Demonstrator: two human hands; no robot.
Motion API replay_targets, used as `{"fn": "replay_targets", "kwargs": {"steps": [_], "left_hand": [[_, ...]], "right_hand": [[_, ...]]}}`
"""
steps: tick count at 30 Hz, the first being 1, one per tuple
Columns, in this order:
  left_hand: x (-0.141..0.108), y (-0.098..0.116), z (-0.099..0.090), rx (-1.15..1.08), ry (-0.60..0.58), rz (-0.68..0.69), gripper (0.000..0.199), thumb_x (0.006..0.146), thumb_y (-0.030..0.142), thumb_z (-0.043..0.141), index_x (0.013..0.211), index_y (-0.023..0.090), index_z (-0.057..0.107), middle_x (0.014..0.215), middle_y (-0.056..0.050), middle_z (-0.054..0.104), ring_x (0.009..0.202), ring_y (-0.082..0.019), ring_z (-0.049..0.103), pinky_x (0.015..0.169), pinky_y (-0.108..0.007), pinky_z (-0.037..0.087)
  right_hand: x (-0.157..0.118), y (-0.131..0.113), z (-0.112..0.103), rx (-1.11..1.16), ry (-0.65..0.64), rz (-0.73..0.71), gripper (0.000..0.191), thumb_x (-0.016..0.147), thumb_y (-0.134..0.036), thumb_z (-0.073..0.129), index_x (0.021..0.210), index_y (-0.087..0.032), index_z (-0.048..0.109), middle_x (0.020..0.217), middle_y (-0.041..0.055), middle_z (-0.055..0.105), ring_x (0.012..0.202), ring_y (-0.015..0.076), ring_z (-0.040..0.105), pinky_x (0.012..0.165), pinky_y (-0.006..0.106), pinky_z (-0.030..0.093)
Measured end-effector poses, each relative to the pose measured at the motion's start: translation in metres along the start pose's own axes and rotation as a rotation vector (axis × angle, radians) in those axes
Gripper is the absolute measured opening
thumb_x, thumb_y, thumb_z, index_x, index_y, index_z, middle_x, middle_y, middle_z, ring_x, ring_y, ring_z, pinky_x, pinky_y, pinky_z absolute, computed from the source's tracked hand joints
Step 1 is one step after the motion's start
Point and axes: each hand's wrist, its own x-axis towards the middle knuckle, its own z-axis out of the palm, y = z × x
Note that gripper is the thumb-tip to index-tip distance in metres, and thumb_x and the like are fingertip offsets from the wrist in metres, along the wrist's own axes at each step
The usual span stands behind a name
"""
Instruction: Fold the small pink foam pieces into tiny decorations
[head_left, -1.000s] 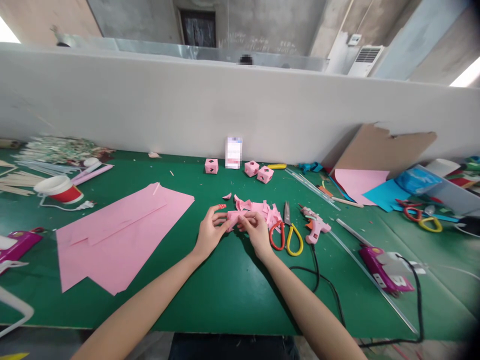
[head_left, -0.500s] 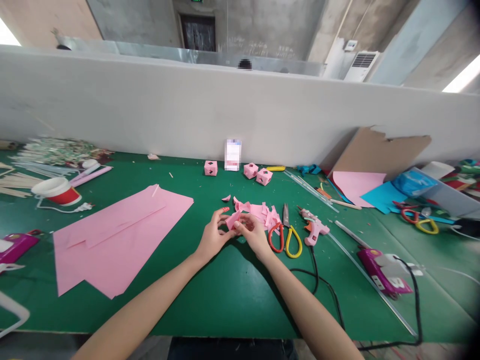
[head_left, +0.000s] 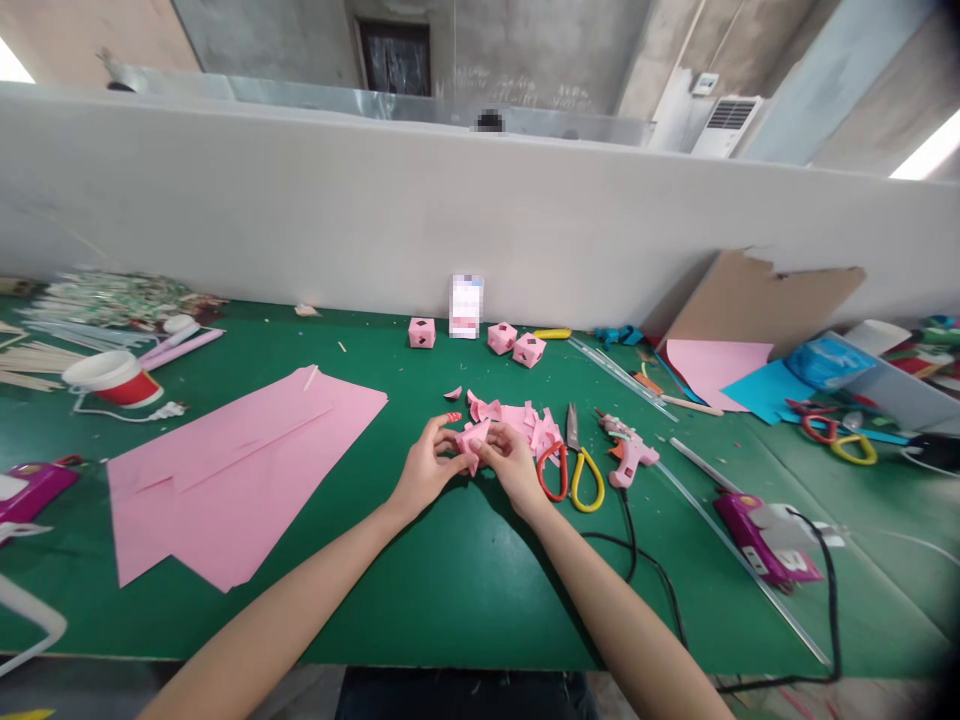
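Note:
Between both hands is a folded piece of pink paper (head_left: 472, 438), held just above the green table. My left hand (head_left: 429, 462) pinches it from the left, and my right hand (head_left: 514, 465) grips it from the right with thumb and fingers. Part of the paper is hidden by the fingers. Behind my right hand lie pink paper scraps (head_left: 536, 428). Scissors (head_left: 571, 460) with one red and one yellow handle rest right of that hand, beside a pink glue gun (head_left: 628, 455). Farther back, pink paper cubes (head_left: 421, 333) with cut-out holes stand near a propped-up phone (head_left: 466, 306).
Large pink paper sheets (head_left: 255, 480) cover the left of the table. A red-and-white cup (head_left: 120, 380) and bundled sticks (head_left: 112, 305) are beyond them. On the right are a purple power strip (head_left: 765, 540), a black cable (head_left: 834, 600), clear rods and cardboard (head_left: 757, 300).
The folded pink paper has been turned between my fingers, showing a different face. Both hands stay in nearly the same place. The view has shifted very slightly.

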Motion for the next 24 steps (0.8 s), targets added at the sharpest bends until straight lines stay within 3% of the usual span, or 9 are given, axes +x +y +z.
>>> {"fn": "replay_targets", "kwargs": {"steps": [9,13,19,24], "left_hand": [[0.004,0.001,-0.004,0.023,0.062,0.011,0.063,0.073,0.038,0.077,0.125,0.019,0.046,0.096,-0.005,0.066,0.084,-0.019,0.069,0.068,-0.031,0.061],[0.007,0.002,-0.008,0.059,0.154,0.049,0.053,0.077,0.038,0.074,0.119,0.018,0.049,0.093,-0.005,0.067,0.077,-0.016,0.069,0.069,-0.029,0.059],[0.016,0.002,-0.025,0.148,0.314,0.091,0.047,0.080,0.039,0.069,0.117,0.017,0.048,0.097,-0.006,0.063,0.075,-0.015,0.067,0.063,-0.027,0.058],[0.020,0.002,-0.028,0.189,0.274,0.051,0.049,0.079,0.038,0.069,0.118,0.018,0.047,0.096,-0.005,0.062,0.069,-0.014,0.066,0.060,-0.028,0.058]], "right_hand": [[0.000,0.000,-0.001,-0.013,0.026,-0.004,0.033,0.071,-0.045,0.079,0.089,-0.020,0.066,0.082,0.0007,0.069,0.069,0.0146,0.063,0.061,0.026,0.052],[-0.001,-0.002,-0.002,0.044,0.063,-0.008,0.034,0.070,-0.046,0.080,0.088,-0.021,0.066,0.078,-0.0006,0.067,0.069,0.0144,0.064,0.061,0.026,0.054],[0.001,-0.003,-0.006,0.073,0.120,0.003,0.035,0.074,-0.045,0.078,0.097,-0.021,0.067,0.089,0.0027,0.070,0.079,0.0161,0.068,0.066,0.027,0.056],[-0.002,0.000,0.002,-0.115,0.048,-0.057,0.038,0.081,-0.050,0.068,0.106,-0.022,0.061,0.102,0.0073,0.070,0.085,0.0211,0.069,0.069,0.035,0.058]]}}
